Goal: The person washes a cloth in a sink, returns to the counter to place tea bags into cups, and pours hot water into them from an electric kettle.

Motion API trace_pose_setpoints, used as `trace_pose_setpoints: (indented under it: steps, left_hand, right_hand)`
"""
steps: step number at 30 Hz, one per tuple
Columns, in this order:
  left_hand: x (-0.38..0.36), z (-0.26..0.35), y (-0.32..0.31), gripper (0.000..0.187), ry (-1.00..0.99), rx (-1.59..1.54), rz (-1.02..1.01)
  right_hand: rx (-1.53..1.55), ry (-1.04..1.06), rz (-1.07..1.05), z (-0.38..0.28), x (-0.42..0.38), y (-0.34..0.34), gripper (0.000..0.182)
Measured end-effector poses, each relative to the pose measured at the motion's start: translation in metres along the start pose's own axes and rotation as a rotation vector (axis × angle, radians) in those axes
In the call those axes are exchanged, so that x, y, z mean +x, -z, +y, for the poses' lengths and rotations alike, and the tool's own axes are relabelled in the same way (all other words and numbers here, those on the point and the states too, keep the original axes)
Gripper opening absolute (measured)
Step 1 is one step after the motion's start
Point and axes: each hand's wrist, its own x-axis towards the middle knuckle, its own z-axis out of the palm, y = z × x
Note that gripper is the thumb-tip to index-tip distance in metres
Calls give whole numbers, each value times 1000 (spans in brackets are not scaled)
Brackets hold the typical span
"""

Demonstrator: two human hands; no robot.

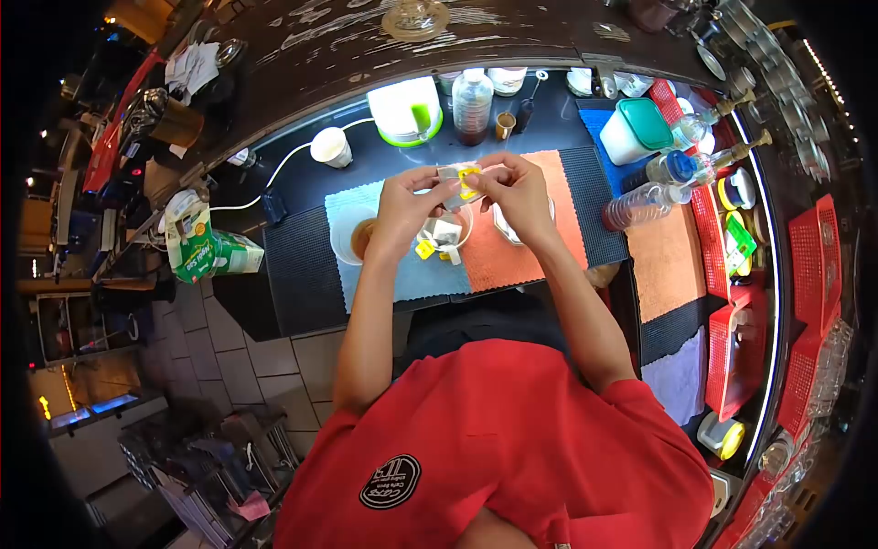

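The dark counter (366, 171) ends at a near edge beneath the forearms, close to the person's body. A blue cloth (398, 282) lies left; an orange cloth (553, 261) extends beyond the right hand (519, 197). Raised above the cloths, that hand and the left hand (402, 209) have their fingertips clamped on one small packet (455, 186) with yellow on it. Three vessels sit below: left cup (341, 235), middle cup (469, 227) with a tea bag (445, 231), and a third, partly hidden. Far side: one white cup (331, 149), one bottle (473, 112).
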Motion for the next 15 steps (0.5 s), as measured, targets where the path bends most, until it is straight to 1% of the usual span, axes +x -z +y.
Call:
trace_pose_setpoints:
  steps: [1, 5, 6, 10, 11, 15]
  left_hand:
    - [-2, 1, 2, 28, -1, -2, 9]
    - [-10, 4, 5, 27, -115, 62, 196]
    - [-11, 2, 6, 27, -114, 60, 199]
    - [-10, -14, 11, 22, -75, 72, 329]
    - [-10, -19, 12, 22, -75, 70, 330]
    - [-12, -33, 9, 21, -342, 348, 432]
  right_hand:
    - [1, -2, -9, 0, 1, -3, 14]
    - [13, -26, -47, 1, 3, -12, 12]
    - [12, -27, -50, 2, 2, -14, 12]
    - [137, -134, -46, 13, 0, -20, 12]
    - [135, -134, -47, 16, -1, -20, 12]
    - [274, -233, -10, 26, -5, -23, 13]
